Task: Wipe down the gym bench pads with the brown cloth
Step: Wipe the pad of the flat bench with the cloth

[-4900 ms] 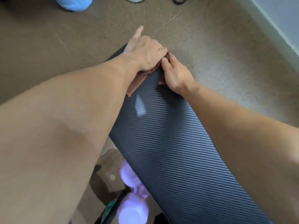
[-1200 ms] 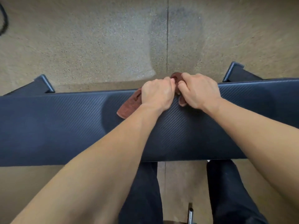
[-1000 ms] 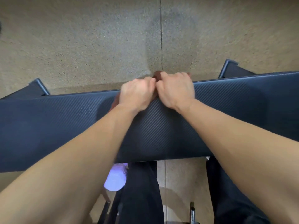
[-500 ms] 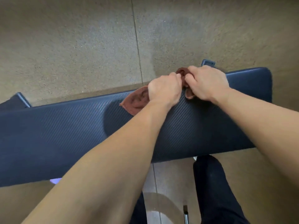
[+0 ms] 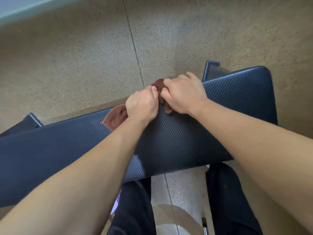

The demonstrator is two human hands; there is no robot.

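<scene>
A dark blue ribbed bench pad (image 5: 177,146) runs across the view, rising to the right, where its rounded end shows. The brown cloth (image 5: 116,116) lies bunched along the pad's far edge. My left hand (image 5: 142,106) is closed over the cloth's middle, a flap sticking out to its left. My right hand (image 5: 184,94) grips the other part of the cloth right beside it, knuckles nearly touching. Most of the cloth is hidden under both hands.
Speckled tan floor (image 5: 84,56) with a seam lies beyond the pad. Two dark frame feet (image 5: 211,68) (image 5: 30,119) stick out behind the bench. My dark trouser legs (image 5: 228,200) stand at the near side. A pale wall base (image 5: 17,7) shows at top left.
The view has tilted and shifted, so the pad slopes more steeply. Both hands stay clamped on the cloth at the far edge, with the cloth's left flap a little less spread.
</scene>
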